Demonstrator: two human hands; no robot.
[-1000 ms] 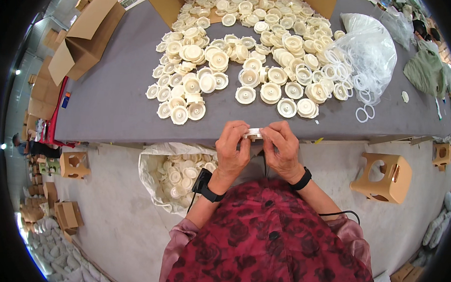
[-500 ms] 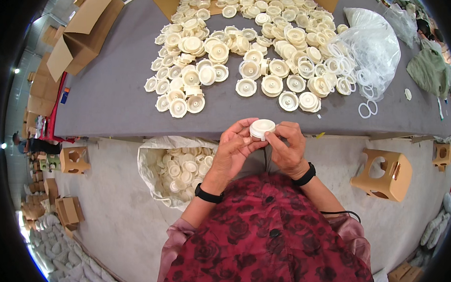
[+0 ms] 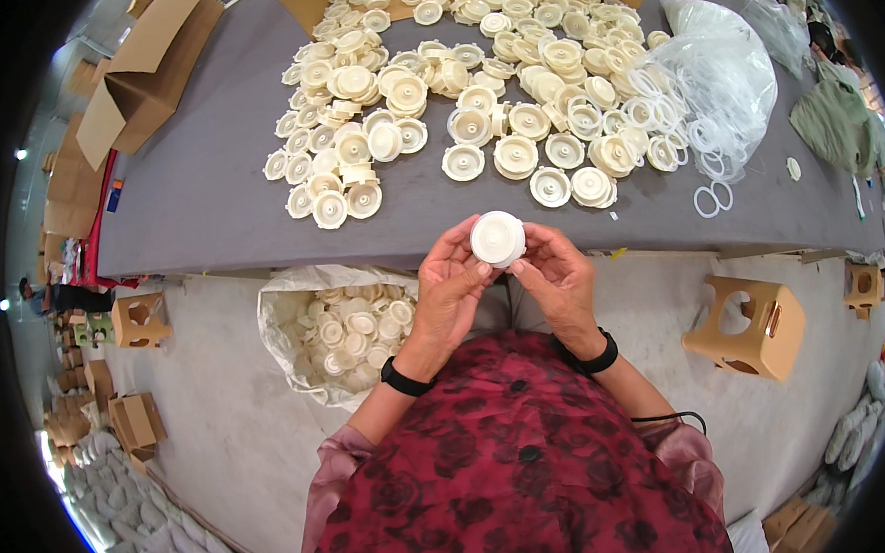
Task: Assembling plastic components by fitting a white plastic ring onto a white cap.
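cream plastic makes up the round piece (image 3: 498, 238) held between both hands at the near edge of the grey surface (image 3: 195, 178), its smooth disc face turned upward. the left hand (image 3: 448, 288) has its grip closed on the piece's left side, thumb at the lower rim and fingers curled around behind. the right hand (image 3: 565, 284) grips the right side the same way, thumb tip near the other thumb. a black band circles each wrist.

across the middle of the surface spreads a large pile of similar pieces (image 3: 404, 95), some showing a hollow side with a small central knob, others lying flat side up or stacked. toward the surface's right end sits a clear plastic bag (image 3: 737, 66), with white rings (image 3: 708, 136) bunched at its left side and a pair of loose rings (image 3: 714, 200) overlapping nearer the front edge. an open cardboard box (image 3: 148, 87) stands at the surface's left end. below the surface's near edge, left of the hands, an open white sack (image 3: 276, 331) holds more pieces; a tan stool (image 3: 786, 333) stands on the floor, below the surface's right part.
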